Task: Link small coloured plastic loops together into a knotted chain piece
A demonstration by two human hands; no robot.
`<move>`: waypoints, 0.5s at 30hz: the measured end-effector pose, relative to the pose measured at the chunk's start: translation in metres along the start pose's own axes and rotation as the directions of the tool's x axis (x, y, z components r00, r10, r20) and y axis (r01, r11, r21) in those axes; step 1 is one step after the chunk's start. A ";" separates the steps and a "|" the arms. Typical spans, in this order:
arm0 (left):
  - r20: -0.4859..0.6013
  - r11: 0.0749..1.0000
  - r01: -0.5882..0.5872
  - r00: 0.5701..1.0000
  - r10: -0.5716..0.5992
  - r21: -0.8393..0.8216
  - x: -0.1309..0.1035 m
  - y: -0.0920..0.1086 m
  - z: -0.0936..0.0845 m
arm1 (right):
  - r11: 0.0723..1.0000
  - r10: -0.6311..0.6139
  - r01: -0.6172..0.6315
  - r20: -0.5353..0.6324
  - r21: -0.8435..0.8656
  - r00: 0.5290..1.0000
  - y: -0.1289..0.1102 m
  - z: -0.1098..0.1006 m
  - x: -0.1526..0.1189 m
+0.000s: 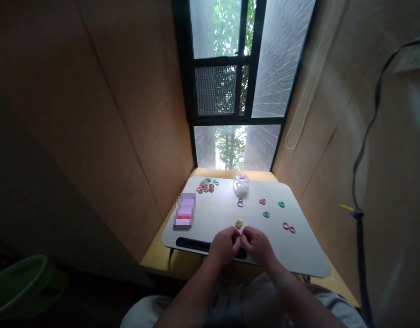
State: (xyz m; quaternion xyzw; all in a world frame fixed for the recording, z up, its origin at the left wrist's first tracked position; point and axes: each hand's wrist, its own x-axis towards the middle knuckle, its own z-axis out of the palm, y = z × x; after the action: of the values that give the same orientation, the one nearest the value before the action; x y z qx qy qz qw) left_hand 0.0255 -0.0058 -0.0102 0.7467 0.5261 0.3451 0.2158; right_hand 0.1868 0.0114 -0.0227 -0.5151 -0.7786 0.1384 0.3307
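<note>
My left hand (pixel 225 244) and my right hand (pixel 258 244) meet over the front edge of the white lap table (pixel 217 214). Their fingertips pinch a small pink hair tie (pixel 241 235), mostly hidden by the fingers. Just beyond them lies a yellow hair tie bundle (pixel 238 224). Farther back is a purple hair tie (pixel 240 202) in a figure-eight. To the right lie a red bundle (pixel 262 201), a blue bundle (pixel 266 214), a green bundle (pixel 281 204) and a pink figure-eight hair tie (pixel 289 228).
A pile of mixed hair ties (pixel 206 186) lies at the back left, near a clear round jar (pixel 241 186). A blurred-out phone-like object (pixel 185 210) rests at the left edge. A black slot (pixel 192 244) runs along the front. A dark cord (pixel 358 218) hangs at right.
</note>
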 end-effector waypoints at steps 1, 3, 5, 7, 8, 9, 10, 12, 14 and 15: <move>0.001 1.000 -0.003 1.000 0.003 0.000 0.000 0.000 0.000 | 1.000 0.001 -0.001 0.000 0.000 1.000 0.000 0.000 0.000; 0.002 1.000 -0.006 1.000 0.006 0.003 0.000 0.000 0.000 | 1.000 0.007 -0.007 -0.004 -0.003 1.000 0.000 0.000 0.000; 0.004 1.000 -0.009 1.000 0.009 0.009 0.000 0.000 -0.001 | 1.000 0.009 -0.009 -0.012 -0.005 1.000 0.000 0.000 0.000; 0.007 1.000 -0.012 1.000 0.012 0.011 -0.001 0.001 -0.001 | 1.000 0.008 -0.008 -0.014 -0.006 1.000 0.000 0.001 0.000; 0.005 1.000 -0.013 1.000 0.013 0.012 -0.001 0.001 -0.001 | 1.000 0.008 -0.008 -0.014 -0.007 1.000 0.001 0.001 0.000; 0.004 1.000 -0.014 1.000 0.013 0.012 -0.001 0.001 -0.001 | 1.000 0.008 -0.008 -0.014 -0.010 1.000 0.001 0.001 0.000; 0.003 1.000 -0.013 1.000 0.013 0.012 -0.002 0.001 -0.001 | 1.000 0.009 -0.009 -0.014 -0.014 1.000 0.001 0.002 0.000; 0.001 1.000 -0.010 1.000 0.010 0.012 -0.003 0.001 -0.001 | 1.000 0.008 -0.008 -0.015 -0.022 1.000 0.001 0.002 -0.001; 0.005 1.000 -0.003 1.000 0.003 0.013 -0.003 0.000 -0.001 | 1.000 0.006 -0.006 -0.015 -0.026 1.000 0.001 0.002 -0.001; 0.006 1.000 0.001 1.000 -0.001 0.014 -0.003 0.000 0.000 | 1.000 0.005 -0.005 -0.013 -0.027 1.000 0.001 0.002 -0.002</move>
State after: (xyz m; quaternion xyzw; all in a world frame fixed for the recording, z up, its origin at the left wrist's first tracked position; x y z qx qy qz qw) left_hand 0.0245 -0.0088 -0.0109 0.7489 0.5283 0.3390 0.2124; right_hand 0.1863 0.0104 -0.0250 -0.5223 -0.7769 0.1252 0.3285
